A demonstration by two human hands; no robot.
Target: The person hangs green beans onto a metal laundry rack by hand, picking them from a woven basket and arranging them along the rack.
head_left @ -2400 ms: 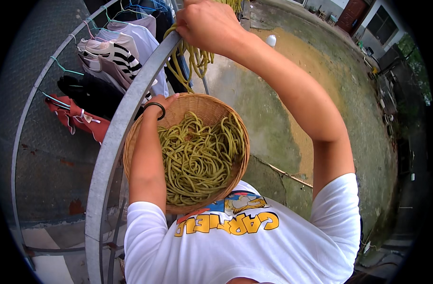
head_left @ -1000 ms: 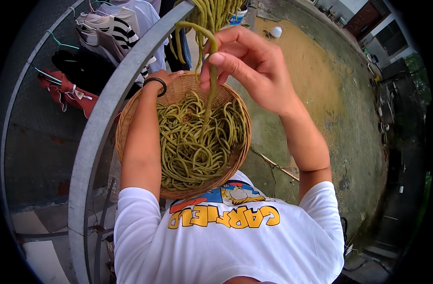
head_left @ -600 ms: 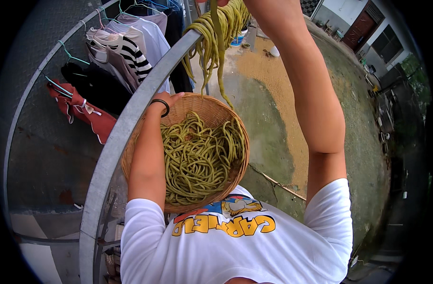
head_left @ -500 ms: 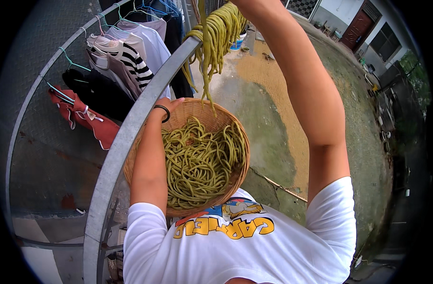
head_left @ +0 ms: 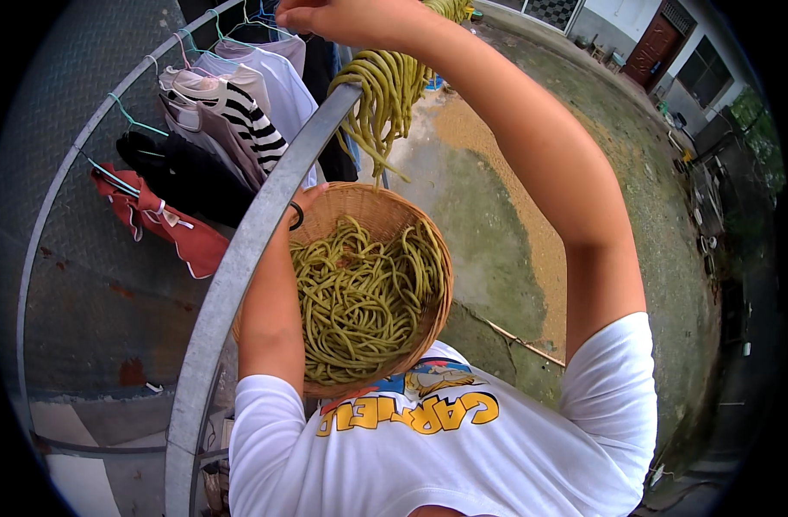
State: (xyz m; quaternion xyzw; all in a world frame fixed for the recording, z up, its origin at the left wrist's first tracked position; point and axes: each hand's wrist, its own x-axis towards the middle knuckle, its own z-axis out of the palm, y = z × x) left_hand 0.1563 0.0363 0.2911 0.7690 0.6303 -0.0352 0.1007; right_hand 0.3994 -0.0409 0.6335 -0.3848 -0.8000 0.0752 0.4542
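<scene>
A round woven basket [head_left: 428, 327] full of long green beans [head_left: 359, 297] rests against my chest. My left hand [head_left: 306, 200] grips its far rim, mostly hidden behind a grey metal rail [head_left: 239, 267]. A bundle of long green beans [head_left: 383, 95] hangs draped over that rail above the basket. My right hand [head_left: 351, 17] is raised at the top edge, just above the draped bundle; its fingers are closed, and I cannot see whether they still hold the beans.
Clothes on hangers [head_left: 230, 103] hang from a second rail [head_left: 75, 164] to the left: striped, white, black and red garments. Below lies a concrete yard [head_left: 514, 215] with a sandy patch; buildings with a brown door [head_left: 648, 43] stand at top right.
My right hand lifted a bundle of beans out of the basket and up over the rail, where the beans now hang draped. The left hand stayed on the basket.
</scene>
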